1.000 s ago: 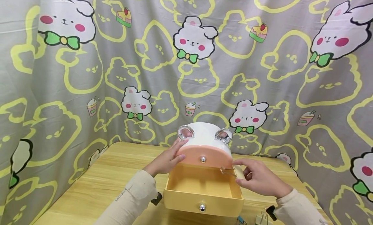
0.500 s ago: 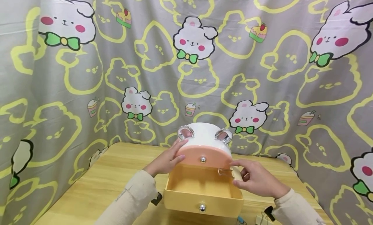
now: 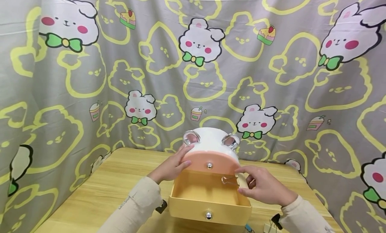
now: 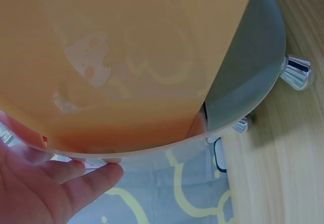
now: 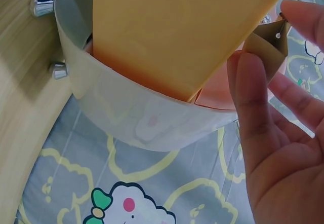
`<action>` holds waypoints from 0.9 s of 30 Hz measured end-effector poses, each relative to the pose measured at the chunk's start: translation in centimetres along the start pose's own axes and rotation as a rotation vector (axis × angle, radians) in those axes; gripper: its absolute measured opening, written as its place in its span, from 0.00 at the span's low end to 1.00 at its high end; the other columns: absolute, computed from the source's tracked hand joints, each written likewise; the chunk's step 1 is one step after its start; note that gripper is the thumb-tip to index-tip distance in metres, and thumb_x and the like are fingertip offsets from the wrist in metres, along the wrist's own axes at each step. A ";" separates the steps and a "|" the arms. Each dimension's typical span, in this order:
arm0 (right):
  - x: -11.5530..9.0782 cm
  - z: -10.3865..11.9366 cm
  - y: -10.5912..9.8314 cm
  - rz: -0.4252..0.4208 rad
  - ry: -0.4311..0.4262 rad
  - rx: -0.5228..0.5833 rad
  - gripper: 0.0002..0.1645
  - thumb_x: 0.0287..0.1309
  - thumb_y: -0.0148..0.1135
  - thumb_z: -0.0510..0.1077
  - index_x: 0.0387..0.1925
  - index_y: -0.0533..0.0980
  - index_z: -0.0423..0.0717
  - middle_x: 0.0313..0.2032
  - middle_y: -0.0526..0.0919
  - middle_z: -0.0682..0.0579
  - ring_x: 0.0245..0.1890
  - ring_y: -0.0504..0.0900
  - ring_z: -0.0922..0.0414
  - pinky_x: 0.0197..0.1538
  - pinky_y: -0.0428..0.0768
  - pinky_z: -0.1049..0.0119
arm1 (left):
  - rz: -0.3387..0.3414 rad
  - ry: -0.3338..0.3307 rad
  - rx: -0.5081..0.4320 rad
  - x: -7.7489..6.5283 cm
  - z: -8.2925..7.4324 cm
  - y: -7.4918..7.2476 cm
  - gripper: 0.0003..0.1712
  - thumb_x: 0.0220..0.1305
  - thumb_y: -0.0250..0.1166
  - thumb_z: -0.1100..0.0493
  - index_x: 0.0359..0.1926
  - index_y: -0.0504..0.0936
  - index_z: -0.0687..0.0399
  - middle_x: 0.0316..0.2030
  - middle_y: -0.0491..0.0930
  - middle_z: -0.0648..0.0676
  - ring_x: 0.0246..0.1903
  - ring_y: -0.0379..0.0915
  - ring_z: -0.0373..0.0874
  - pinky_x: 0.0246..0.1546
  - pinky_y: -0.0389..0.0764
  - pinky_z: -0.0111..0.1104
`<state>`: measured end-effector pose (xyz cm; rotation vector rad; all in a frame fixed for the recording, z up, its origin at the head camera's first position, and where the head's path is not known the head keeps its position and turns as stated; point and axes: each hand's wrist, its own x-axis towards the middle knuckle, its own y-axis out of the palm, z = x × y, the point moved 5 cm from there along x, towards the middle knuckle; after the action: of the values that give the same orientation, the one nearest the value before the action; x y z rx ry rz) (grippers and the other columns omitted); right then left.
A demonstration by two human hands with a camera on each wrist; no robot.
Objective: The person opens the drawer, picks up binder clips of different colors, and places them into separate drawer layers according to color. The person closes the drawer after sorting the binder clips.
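Note:
A small white storage box (image 3: pixel 211 136) with silver ears stands on the table, its yellow lower drawer (image 3: pixel 208 206) pulled out. Above that drawer is a closed pink drawer front (image 3: pixel 205 159) with a silver knob. My left hand (image 3: pixel 170 166) rests on the box's left side, fingers fairly straight; in the left wrist view its fingers (image 4: pixel 93 183) touch the white shell. Between thumb and fingers my right hand (image 3: pixel 265 186) pinches a pale yellow binder clip (image 3: pixel 242 180) over the open drawer's right rim. The clip's wire handles point left, above the drawer. In the right wrist view the clip (image 5: pixel 268 49) shows its hollow side.
On the table (image 3: pixel 120 186) near the front right lie a blue binder clip (image 3: pixel 249 228) and a pale yellow clip (image 3: pixel 271 228), partly cut off by the frame. A patterned curtain (image 3: pixel 169 75) hangs behind and along both sides.
My right hand has moved slightly left with the binder clip, bringing its wire handles further over the drawer. The left hand and the box keep their place.

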<state>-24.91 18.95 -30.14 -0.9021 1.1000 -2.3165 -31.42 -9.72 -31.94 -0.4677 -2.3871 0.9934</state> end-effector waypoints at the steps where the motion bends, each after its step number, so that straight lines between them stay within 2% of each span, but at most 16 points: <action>1: 0.0 0.0 0.0 -0.002 -0.004 -0.002 0.27 0.53 0.73 0.44 0.53 0.75 0.41 0.30 0.77 0.59 0.24 0.76 0.68 0.29 0.80 0.69 | -0.001 0.003 0.001 0.0 0.0 0.0 0.34 0.73 0.55 0.51 0.75 0.55 0.42 0.75 0.44 0.62 0.72 0.39 0.59 0.64 0.53 0.61; 10: 0.2 0.3 0.2 -0.010 -0.043 -0.022 0.26 0.51 0.74 0.43 0.51 0.76 0.40 0.26 0.76 0.60 0.22 0.75 0.69 0.27 0.80 0.65 | 0.001 0.030 0.006 0.2 -0.1 0.1 0.34 0.73 0.55 0.51 0.75 0.55 0.43 0.74 0.45 0.63 0.72 0.38 0.61 0.64 0.52 0.62; 23: 0.4 0.5 0.3 0.008 -0.043 -0.024 0.27 0.50 0.74 0.43 0.51 0.76 0.38 0.25 0.75 0.60 0.22 0.75 0.69 0.27 0.80 0.68 | -0.002 0.024 0.002 0.2 -0.2 0.1 0.34 0.73 0.55 0.50 0.75 0.55 0.43 0.74 0.44 0.63 0.72 0.39 0.60 0.64 0.52 0.62; 27: 0.5 0.4 0.5 0.019 -0.035 -0.015 0.28 0.51 0.74 0.43 0.52 0.75 0.38 0.25 0.76 0.61 0.22 0.75 0.69 0.28 0.80 0.69 | -0.003 0.005 0.015 0.1 0.0 0.1 0.34 0.73 0.55 0.50 0.75 0.55 0.43 0.74 0.45 0.62 0.72 0.40 0.61 0.64 0.53 0.61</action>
<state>-24.92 18.13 -30.19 -0.9298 1.1083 -2.2717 -31.48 -9.62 -31.92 -0.4600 -2.3741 1.0064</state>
